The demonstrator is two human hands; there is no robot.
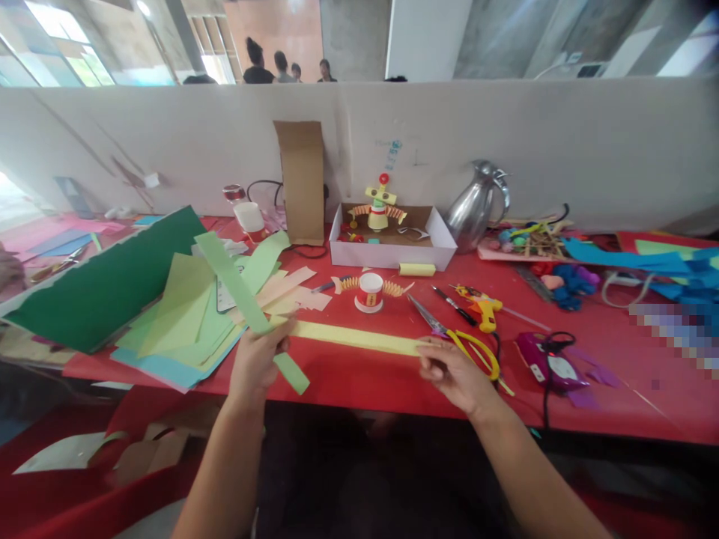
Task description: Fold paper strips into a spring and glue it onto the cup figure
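Note:
A yellow paper strip (353, 336) stretches between my hands above the front of the table. My left hand (259, 355) is closed on its left end, together with a green paper strip (230, 281) that slants across it. At the right end, my right hand (449, 373) pinches the yellow strip between thumb and fingers. Behind the strip stands a paper cup (370, 293) with a red band and folded paper arms on both sides. Scissors (449, 329) with yellow handles lie just beyond my right hand. A yellow glue gun (484, 308) and a black pen (454, 305) are near them.
Coloured paper sheets (185, 322) and a green board (112, 284) occupy the left. A white box (393, 257) holding a paper figure (379, 213), a brown cardboard piece (303, 187) and a metal jug (477, 206) stand at the back. A purple device (550, 363) lies right.

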